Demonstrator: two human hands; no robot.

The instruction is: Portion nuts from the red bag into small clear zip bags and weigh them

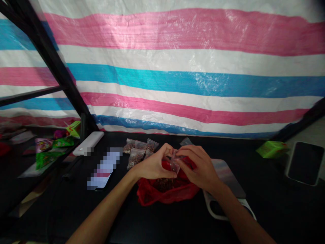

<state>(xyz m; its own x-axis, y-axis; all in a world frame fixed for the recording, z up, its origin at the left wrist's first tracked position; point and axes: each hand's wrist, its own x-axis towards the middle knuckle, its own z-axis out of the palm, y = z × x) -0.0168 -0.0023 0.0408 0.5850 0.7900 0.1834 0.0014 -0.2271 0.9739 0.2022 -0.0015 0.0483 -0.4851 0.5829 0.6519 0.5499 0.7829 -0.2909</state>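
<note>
Both my hands meet over a red plastic bag (162, 194) on the black table (266, 203). My left hand (154, 164) and my right hand (199, 169) pinch a small clear packet (174, 163) between their fingertips. The red bag lies open under them with dark reddish-brown bits inside. Several small filled clear packets (138, 150) lie in a cluster just beyond my left hand. Another clear packet (186, 141) lies flat past my right hand.
A digital scale (228, 176) sits under my right forearm. A white power bank (88, 143) and a pixelated flat item (104, 168) lie at left. A green box (273, 149) and a phone (304, 162) are at right. A striped tarp (177, 67) hangs behind; black frame bars (50, 57) cross at left.
</note>
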